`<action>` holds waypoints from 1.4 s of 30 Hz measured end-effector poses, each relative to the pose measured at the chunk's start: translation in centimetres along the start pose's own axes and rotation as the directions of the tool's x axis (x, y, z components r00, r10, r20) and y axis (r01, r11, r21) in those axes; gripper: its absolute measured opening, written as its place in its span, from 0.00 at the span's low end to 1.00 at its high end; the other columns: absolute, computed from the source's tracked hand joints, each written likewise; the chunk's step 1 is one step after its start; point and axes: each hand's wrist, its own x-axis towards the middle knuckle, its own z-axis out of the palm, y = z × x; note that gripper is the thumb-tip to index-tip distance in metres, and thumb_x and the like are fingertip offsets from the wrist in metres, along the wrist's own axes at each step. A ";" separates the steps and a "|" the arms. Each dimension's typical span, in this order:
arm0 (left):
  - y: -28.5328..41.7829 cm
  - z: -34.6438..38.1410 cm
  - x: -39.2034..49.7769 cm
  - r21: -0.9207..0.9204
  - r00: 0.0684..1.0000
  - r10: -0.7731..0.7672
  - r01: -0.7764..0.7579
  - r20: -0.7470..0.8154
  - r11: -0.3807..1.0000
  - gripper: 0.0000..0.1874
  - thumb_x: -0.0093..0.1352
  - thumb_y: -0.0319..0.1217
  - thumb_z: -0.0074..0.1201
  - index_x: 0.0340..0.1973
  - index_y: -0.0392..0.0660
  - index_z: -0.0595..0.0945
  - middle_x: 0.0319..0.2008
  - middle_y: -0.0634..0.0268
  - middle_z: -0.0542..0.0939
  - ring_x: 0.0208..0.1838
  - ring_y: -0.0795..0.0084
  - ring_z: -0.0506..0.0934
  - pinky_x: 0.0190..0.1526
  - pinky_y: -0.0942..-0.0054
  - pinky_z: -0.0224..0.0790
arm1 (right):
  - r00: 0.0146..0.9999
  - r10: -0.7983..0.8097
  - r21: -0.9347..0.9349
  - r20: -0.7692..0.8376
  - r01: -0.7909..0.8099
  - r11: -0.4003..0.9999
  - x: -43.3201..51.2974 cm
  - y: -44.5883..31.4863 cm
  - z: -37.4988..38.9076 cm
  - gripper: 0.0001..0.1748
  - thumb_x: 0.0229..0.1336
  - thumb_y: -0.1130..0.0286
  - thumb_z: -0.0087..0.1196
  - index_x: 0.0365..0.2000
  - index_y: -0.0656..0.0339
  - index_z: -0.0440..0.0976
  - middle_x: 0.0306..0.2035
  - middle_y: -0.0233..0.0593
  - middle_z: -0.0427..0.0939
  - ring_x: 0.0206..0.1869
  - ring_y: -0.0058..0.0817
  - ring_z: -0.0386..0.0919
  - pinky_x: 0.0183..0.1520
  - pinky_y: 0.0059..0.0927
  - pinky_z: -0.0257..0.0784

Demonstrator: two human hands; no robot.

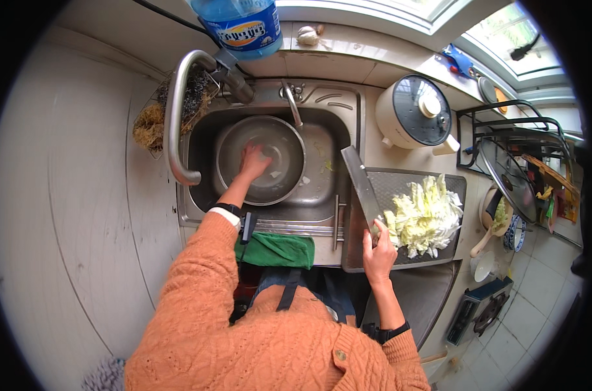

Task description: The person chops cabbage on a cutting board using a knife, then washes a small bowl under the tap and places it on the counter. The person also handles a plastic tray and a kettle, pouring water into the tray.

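Observation:
My left hand (pixel 255 160) reaches into a round metal basin (pixel 302 163) in the stainless steel sink; its fingers look spread, with pale scraps beside them. My right hand (pixel 379 254) touches the near end of a cleaver (pixel 362 181), its handle mostly hidden by my fingers, and the wide blade points away from me. Under the cleaver lies a grey cutting board (pixel 380 183). A heap of chopped, pale green cabbage (pixel 423 215) rests on that board, just right of my right hand. Small leaf bits lie on the sink floor.
A large curved metal pipe (pixel 174 117) arches at the sink's left edge, and a small faucet (pixel 292 102) overhangs the basin. An electric pot (pixel 413 112) stands behind the board. Right are a black rack (pixel 516 122) and glass lid (pixel 506 181). A green cloth (pixel 279 250) lies in front.

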 end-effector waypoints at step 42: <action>31.8 3.1 -16.0 -0.045 0.640 0.757 -0.759 0.133 0.649 0.27 0.64 0.36 0.62 0.57 0.43 0.74 0.57 0.52 0.73 0.58 0.50 0.71 0.58 0.56 0.64 | 0.932 -0.027 -0.091 -0.361 -0.006 0.996 2.8 19.6 -14.2 0.16 0.54 0.64 0.61 0.44 0.47 0.74 0.31 0.40 0.77 0.34 0.45 0.79 0.35 0.44 0.76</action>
